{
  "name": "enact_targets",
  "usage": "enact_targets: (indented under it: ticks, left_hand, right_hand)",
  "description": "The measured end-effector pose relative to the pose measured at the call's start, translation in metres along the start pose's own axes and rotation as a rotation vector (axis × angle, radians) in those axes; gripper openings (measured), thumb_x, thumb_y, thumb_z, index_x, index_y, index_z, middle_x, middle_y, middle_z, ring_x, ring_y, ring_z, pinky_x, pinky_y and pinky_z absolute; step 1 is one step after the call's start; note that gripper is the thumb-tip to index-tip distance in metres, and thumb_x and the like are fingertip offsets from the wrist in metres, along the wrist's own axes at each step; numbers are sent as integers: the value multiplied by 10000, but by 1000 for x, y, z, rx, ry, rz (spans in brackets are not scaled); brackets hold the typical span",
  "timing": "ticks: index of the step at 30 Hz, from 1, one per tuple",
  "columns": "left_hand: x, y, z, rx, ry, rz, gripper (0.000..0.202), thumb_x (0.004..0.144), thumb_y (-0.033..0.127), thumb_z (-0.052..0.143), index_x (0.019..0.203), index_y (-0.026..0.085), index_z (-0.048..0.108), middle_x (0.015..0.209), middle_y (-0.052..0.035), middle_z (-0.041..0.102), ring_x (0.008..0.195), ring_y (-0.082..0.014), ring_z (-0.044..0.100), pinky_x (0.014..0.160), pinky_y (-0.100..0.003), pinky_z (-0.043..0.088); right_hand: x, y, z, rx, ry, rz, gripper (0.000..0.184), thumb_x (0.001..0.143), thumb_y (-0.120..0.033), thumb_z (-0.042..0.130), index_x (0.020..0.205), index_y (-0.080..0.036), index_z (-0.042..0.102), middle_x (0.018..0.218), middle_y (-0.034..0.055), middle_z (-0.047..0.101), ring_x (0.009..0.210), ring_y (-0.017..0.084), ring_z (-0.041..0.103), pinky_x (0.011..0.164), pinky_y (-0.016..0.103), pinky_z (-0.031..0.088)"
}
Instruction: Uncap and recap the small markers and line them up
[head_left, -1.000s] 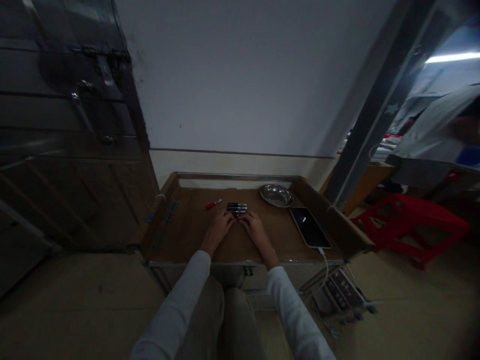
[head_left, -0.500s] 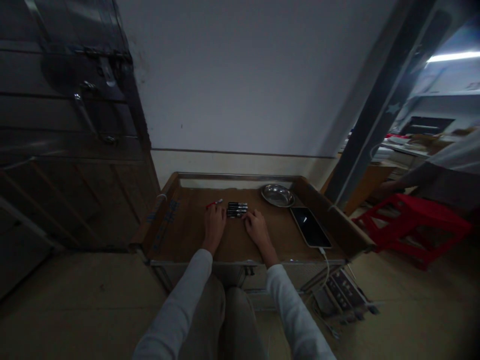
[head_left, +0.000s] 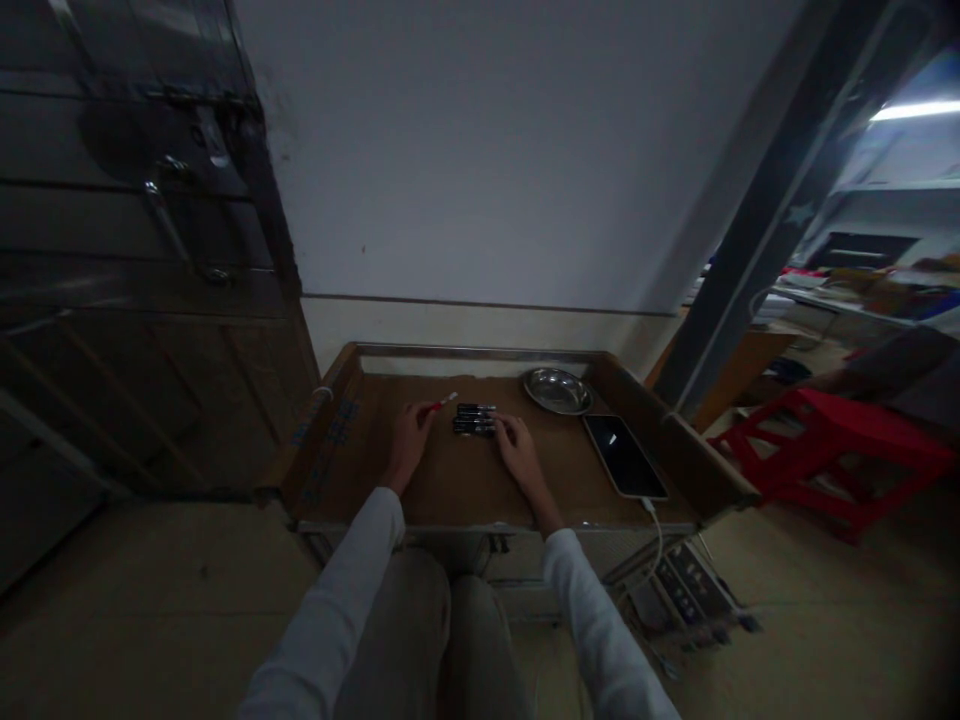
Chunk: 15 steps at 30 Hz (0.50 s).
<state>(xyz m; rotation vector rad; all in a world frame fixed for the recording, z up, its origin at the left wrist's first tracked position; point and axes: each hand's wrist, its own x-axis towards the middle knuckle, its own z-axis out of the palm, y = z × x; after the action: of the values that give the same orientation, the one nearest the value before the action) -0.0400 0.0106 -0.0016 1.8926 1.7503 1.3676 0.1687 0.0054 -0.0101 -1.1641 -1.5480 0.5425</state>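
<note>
On a low brown tray table (head_left: 360,470), my left hand (head_left: 409,435) has its fingers closed round the end of a red and white pen (head_left: 441,403) and lifts it slightly. Just right of the pen lies a small row of black pens (head_left: 474,418). My right hand (head_left: 516,442) rests against the right end of that row, fingers curled on the nearest pen. Both sleeves are white.
A round metal dish (head_left: 556,390) sits at the back right of the table. A dark phone (head_left: 624,456) lies on the right side, with a white cable running down to a power strip (head_left: 686,585). A red stool (head_left: 832,445) and another person's arm are at the right.
My left hand left the row of black pens, moved left and took hold of the red and white pen. My right hand stayed at the row.
</note>
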Motion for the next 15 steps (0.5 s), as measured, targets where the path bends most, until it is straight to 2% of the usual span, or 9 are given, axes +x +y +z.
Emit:
enact_targets:
  ticks: [3,6,11,13,15]
  left_hand:
    - [-13,16,-2,-167,-122,138,191,849,292,533,977,205,644,972,-47,610,894,-159,583,818,-297,465]
    - [-19,36,2,-232,-177,211,190,830,271,563,990,219,651,977,-44,607,902,-155,589,826,-296,473]
    - [-14,65,12,-396,-137,181,446,814,232,584,1249,243,486,988,-35,632,869,-138,608,817,-297,496]
    - [-12,73,13,-443,-120,166,463,805,227,594,1253,241,481,966,-34,644,855,-137,615,812,-299,502]
    - [-10,77,10,-490,-101,163,384,802,247,596,1182,234,544,983,-40,649,865,-140,619,820,-301,501]
  right_hand:
    - [2,-3,5,360,-71,216,458,805,-518,466,1090,-189,610,953,66,633,708,143,560,621,271,453]
    - [1,-7,10,648,-200,376,464,741,-520,562,1061,-189,627,871,40,653,597,108,555,536,235,436]
    - [-4,-11,8,893,-269,486,258,682,-364,687,849,-167,678,763,16,665,559,78,550,525,197,440]
    - [-4,-11,4,953,-313,517,224,706,-341,676,848,-168,681,765,21,672,590,83,570,558,199,467]
    - [-3,-10,1,974,-315,521,213,719,-324,670,874,-178,685,816,26,686,650,92,599,615,205,494]
